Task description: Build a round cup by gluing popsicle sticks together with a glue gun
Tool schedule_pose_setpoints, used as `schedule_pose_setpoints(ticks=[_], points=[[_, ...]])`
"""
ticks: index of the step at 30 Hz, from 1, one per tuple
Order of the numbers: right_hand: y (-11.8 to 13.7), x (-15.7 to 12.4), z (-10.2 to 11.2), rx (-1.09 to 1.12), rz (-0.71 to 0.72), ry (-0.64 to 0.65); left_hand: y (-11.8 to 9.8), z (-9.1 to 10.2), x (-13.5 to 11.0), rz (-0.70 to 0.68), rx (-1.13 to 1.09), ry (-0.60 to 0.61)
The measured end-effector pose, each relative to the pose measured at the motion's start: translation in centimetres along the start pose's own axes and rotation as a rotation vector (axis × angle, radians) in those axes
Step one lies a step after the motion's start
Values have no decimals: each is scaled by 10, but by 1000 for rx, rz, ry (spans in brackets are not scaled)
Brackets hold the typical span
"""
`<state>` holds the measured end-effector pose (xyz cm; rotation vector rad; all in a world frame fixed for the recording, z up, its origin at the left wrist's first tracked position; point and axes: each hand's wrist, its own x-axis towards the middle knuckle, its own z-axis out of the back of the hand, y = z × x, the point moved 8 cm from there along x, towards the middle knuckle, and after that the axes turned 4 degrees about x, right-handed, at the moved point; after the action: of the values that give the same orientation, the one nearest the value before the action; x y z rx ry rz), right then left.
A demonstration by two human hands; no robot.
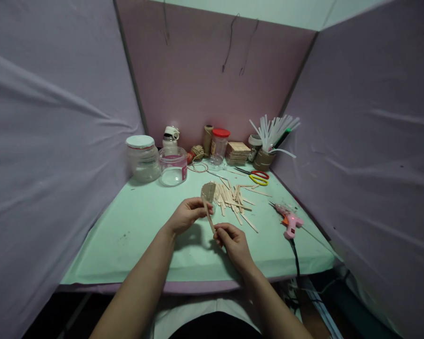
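At the centre of the frame I see a wooden stick (209, 219) held tilted just above the green table (134, 235). The left hand (186, 215) is pinched on its upper part and the right hand (233, 241) is pinched on its lower tip. Just above it lies a pile of sticks (235, 200). Further right, a pink glue gun (289, 222) rests near the table's edge.

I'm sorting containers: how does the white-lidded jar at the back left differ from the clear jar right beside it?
The white-lidded jar is closed; the open jar beside it has no lid. The white-lidded jar stands taller, the open jar squatter. The open jar carries a red label on its side; the white-lidded jar's wall looks plain. Both are clear, upright, and stand on the green table.
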<state>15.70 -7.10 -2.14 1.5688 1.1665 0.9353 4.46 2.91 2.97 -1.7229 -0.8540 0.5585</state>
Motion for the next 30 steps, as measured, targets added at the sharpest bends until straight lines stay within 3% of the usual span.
schedule_pose_setpoints(ticks=[6, 9, 12, 15, 17, 19, 21, 23, 26, 30], points=[[8, -4, 1, -67, 38, -8, -15, 16, -1, -143, -286, -57], [21, -9, 22, -196, 84, -44, -19, 20, -1, -160, -371, -67], [46, -15, 74, -384, 172, -204, -20, 24, 0, -161, -443, -99], [75, -27, 150, -566, 225, -537, -21, 28, 2, -154, -513, -142], [86, -35, 198, -709, 161, -741, -21, 29, 2, -145, -567, -169], [90, -38, 231, -969, -18, -845, -21, 30, 3, -132, -623, -178], [85, -32, 246, -1163, -190, -789, -20, 30, 4, -110, -663, -168], [78, -21, 247, -1276, -290, -667, -18, 30, 6, -82, -670, -159], [69, -5, 241, -1346, -370, -551, -16, 31, 7, -78, -614, -172], [65, 4, 251, -1304, -403, -553, -15, 32, 6, -119, -401, -235]])
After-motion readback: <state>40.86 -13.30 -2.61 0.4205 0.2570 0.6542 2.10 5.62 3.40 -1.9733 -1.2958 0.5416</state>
